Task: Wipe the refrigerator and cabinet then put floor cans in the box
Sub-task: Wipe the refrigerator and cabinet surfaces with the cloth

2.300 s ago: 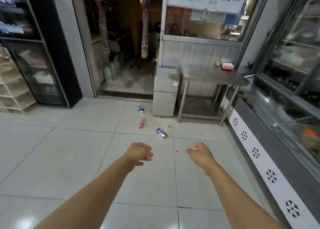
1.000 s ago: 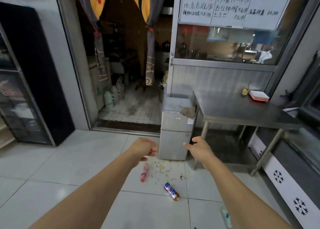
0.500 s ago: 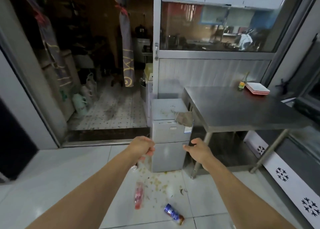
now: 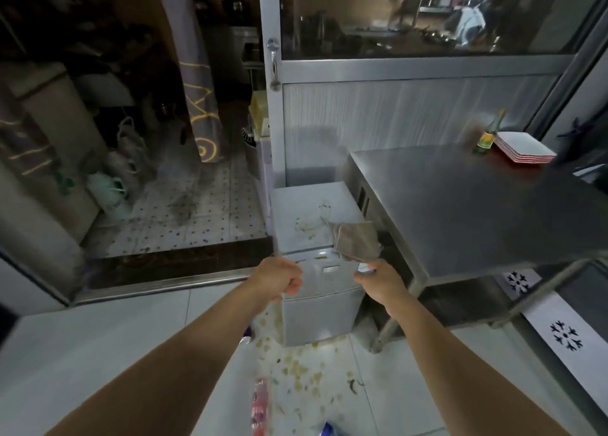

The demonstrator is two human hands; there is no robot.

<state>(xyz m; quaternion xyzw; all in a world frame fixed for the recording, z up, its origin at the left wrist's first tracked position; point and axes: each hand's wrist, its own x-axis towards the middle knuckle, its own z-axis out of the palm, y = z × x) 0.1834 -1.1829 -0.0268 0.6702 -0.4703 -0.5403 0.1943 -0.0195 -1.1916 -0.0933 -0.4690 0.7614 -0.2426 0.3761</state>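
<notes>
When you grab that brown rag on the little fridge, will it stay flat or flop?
Probably flop: the rag lies crumpled, one corner drooping over the small fridge edge. It likely weighs little, being thin cloth. It might drag across the stains beside it.

Dim, cool indoor light leaves the doorway [image 4: 138, 113] interior in deep shadow, while the pale floor tiles [image 4: 98, 343] catch soft glare. Reflections smear the glass panel [image 4: 427, 17]; motion blur softens the whole frame, and wide-angle distortion bends the steel table [image 4: 477, 211] edges.

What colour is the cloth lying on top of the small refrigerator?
Grey-brown, plain; the cloth shows in the head view, at the refrigerator's front right corner.
</notes>
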